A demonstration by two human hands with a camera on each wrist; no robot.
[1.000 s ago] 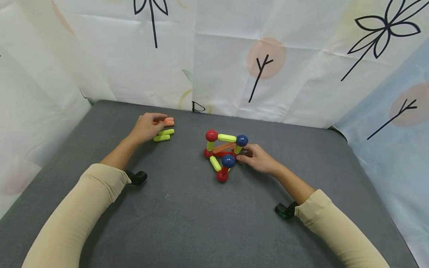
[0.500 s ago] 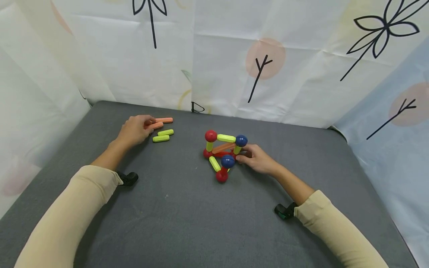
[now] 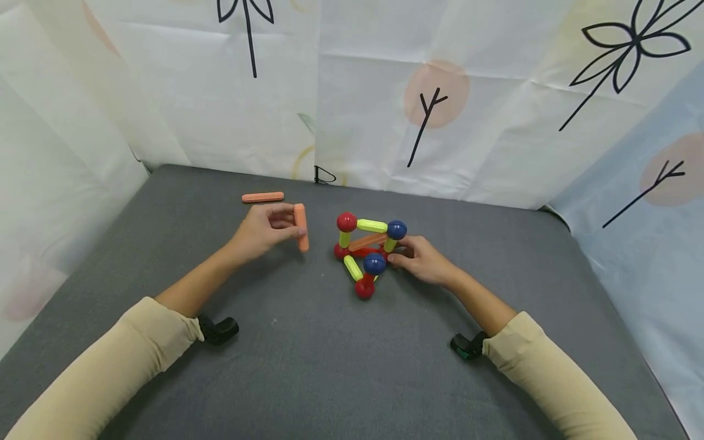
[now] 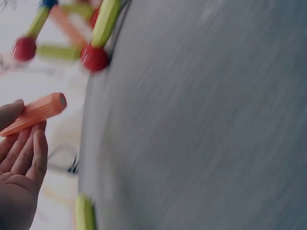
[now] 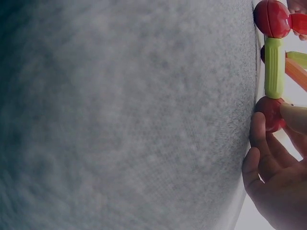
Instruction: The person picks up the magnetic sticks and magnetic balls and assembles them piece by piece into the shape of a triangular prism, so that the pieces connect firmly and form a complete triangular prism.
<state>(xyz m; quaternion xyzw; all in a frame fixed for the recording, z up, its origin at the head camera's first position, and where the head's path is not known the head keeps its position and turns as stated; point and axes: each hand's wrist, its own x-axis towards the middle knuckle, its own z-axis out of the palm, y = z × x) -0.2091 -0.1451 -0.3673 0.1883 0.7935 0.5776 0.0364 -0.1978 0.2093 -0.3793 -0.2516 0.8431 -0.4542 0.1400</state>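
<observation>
My left hand (image 3: 261,232) pinches an orange ribbed rod (image 3: 301,227) between thumb and fingers, raised and nearly upright in the head view. In the left wrist view, a bluish spot shows on the rod's end. To its right, a frame of balls and rods stands on the grey table. It has a blue ball (image 3: 396,230) and a red ball (image 3: 347,222) at the top, joined by a yellow rod (image 3: 372,226). Another blue ball (image 3: 374,264) tops the front post. My right hand (image 3: 423,261) grips a red ball (image 5: 270,115) at the frame's lower right corner.
A second orange rod (image 3: 263,197) lies near the table's back edge. Behind the left hand, the yellow rods are hidden in the head view; one yellow rod (image 4: 85,213) shows in the left wrist view. A printed white cloth (image 3: 363,122) hangs behind the grey table (image 3: 330,366).
My left hand drew one orange rod leftward from the pair, then lifted it and brought it right, towards the frame. The right hand and the frame have stayed put.
</observation>
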